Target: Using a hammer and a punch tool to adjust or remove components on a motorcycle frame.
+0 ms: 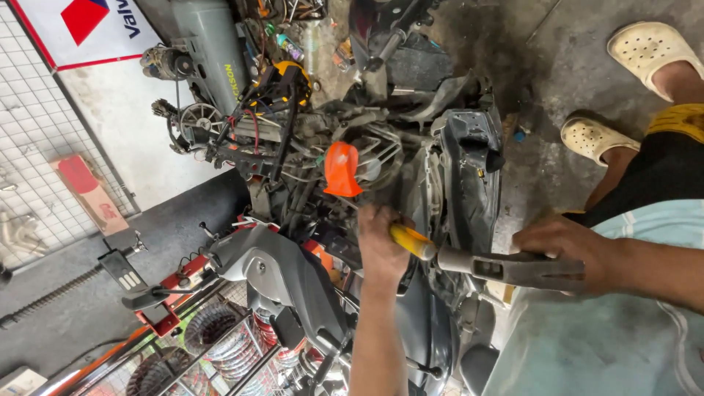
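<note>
At the far left a white wire grid panel (33,125) is seen against the wall, with a flat red-and-brown carton (88,192) leaning at its foot. Further in, a grey air compressor tank (213,51) lies behind a tangle of red and black wiring (253,136). Below it a grey body panel (275,268) of the stripped scooter is seen, and at the centre an orange cap (341,169) stands before the finned engine parts (378,158).

The left hand (378,246) is closed in a full fist round the yellow handle of a screwdriver (411,240), which is held like a chisel, just below the orange cap; where its working tip bears cannot be told, since the fist hides it. The butt of the handle is met by the face of a hammer (506,268), whose metal head is gripped tightly by the right hand (561,246), fingers wrapped over it rather than along a shaft.

For the blow to be delivered well, the yellow-handled tool should be kept in line with the hammer so that the force is passed straight down it, and the left fist should be kept back from the struck end. Short, controlled taps would be favoured over swings, given the choked grip and the cramped frame. To the right, a black fairing (469,176) and two pale sandals (649,48) on the stained concrete floor (557,66) are seen.
</note>
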